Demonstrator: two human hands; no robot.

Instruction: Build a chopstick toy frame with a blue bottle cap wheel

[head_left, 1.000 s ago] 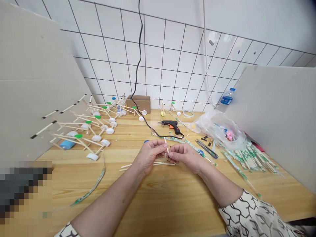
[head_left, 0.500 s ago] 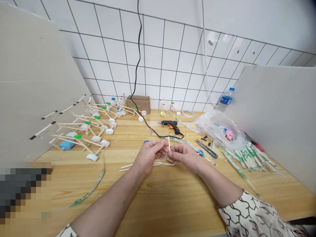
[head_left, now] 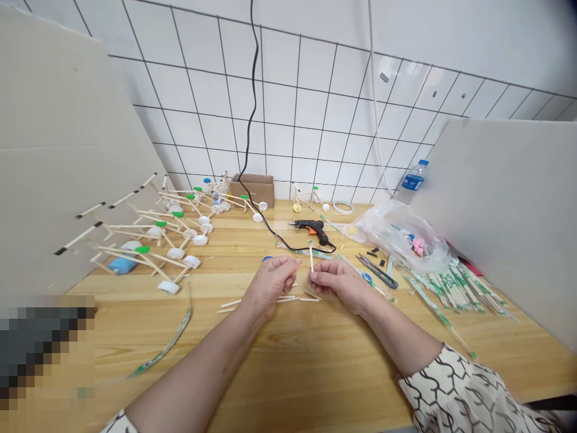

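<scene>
My right hand (head_left: 336,281) pinches a short wooden stick (head_left: 311,258) that stands upright between thumb and fingertips. To its left, a small gap away, is my left hand (head_left: 270,282) with fingers curled and thumb pressed in; whatever it holds, if anything, is hidden. Several short pale wooden sticks (head_left: 309,299) lie on the table beneath and between both hands. A blue cap (head_left: 267,258) shows partly behind the left hand. Beyond the hands rests a black and orange hot glue gun (head_left: 311,228) on its side.
Stick-built models with white wheels (head_left: 169,287) fill the left side. Snips (head_left: 377,272), a plastic bag (head_left: 401,237), wrapped sticks (head_left: 469,288) and a water bottle (head_left: 413,180) are at right. A black cord (head_left: 270,225) crosses the table near a cardboard box (head_left: 259,191).
My hands have drawn slightly apart. The upright stick has shifted a little right and up with my right hand, away from the left fingers.
</scene>
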